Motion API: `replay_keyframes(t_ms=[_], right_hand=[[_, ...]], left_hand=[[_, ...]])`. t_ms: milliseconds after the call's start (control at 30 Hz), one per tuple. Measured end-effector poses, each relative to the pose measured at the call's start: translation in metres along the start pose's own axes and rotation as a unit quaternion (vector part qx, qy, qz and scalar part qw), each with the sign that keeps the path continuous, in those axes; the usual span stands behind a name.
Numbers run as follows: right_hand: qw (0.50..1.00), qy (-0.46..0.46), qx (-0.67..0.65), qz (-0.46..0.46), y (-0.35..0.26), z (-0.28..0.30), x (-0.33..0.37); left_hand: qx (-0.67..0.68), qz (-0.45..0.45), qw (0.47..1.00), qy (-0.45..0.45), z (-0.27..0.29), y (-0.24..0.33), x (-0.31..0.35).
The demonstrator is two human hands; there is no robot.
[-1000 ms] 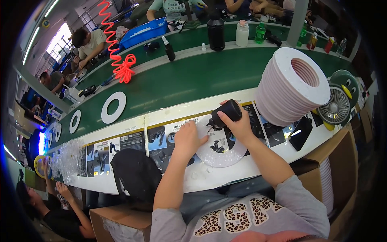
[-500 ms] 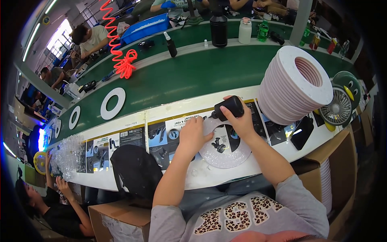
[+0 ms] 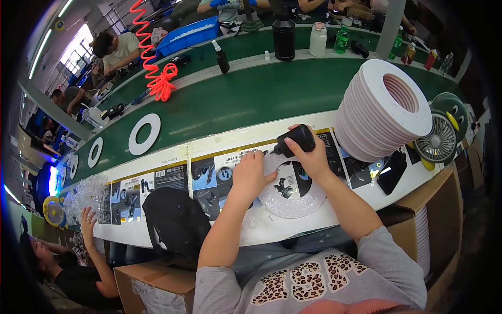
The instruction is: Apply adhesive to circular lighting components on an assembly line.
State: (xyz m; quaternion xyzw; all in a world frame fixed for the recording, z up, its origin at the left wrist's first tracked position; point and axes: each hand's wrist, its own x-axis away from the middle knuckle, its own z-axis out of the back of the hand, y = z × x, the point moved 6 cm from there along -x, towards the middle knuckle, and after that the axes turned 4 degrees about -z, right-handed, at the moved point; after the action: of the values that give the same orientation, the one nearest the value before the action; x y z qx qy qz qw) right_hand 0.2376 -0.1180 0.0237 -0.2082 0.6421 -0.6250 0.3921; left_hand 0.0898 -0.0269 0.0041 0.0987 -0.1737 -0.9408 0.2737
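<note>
A white, speckled flat ring [image 3: 293, 208] lies before me on the white worktable. My left hand [image 3: 250, 175] grips its far left part, the thumb reaching toward the centre hole. My right hand [image 3: 309, 157] is wrapped round a small black squeeze bottle [image 3: 296, 141], tilted so its nozzle points left and down, close to my left fingers and the ring's far edge. Whether the nozzle touches the ring, I cannot tell. A tall stack of similar white rings [image 3: 361, 120] rises to the right of my right hand.
A green conveyor belt [image 3: 235, 102] carries white rings [image 3: 145, 134] beyond the table. A black cap [image 3: 175, 222] and clear plastic parts [image 3: 86, 201] sit left; a phone [image 3: 391, 172] and a small fan [image 3: 435, 138] sit right. Open cartons [image 3: 157, 277] flank me. A co-worker [image 3: 78, 277] is at left.
The rings on the belt have shifted slightly left. The co-worker at left has moved their arms and leaned back a little. My hands, the bottle and the ring have hardly moved.
</note>
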Motion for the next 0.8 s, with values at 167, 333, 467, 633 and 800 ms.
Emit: replay_keyframes(t_ms=[167,333,467,633,800], right_hand=[[1.0,-0.001,-0.006,-0.003,0.0013,-0.0005,-0.0004],[1.0,0.003,0.002,-0.003,0.0002,0.0005,-0.0005],[1.0,0.01,0.011,0.001,-0.0002,0.0008,-0.0007],[1.0,0.008,0.015,0.001,0.0012,0.0012,-0.0013],[1.0,0.007,0.028,0.001,-0.0056,0.0018,0.0009]], left_hand=[[-0.003,0.001,1.0,0.0,0.0004,0.0002,0.0002],[-0.003,0.005,1.0,-0.007,0.0008,0.0006,0.0],[-0.002,0.006,1.0,-0.007,0.0005,0.0001,-0.0002],[-0.003,0.011,1.0,-0.015,0.0009,0.0008,-0.0002],[0.002,0.007,1.0,-0.006,0.0014,0.0009,0.0004]])
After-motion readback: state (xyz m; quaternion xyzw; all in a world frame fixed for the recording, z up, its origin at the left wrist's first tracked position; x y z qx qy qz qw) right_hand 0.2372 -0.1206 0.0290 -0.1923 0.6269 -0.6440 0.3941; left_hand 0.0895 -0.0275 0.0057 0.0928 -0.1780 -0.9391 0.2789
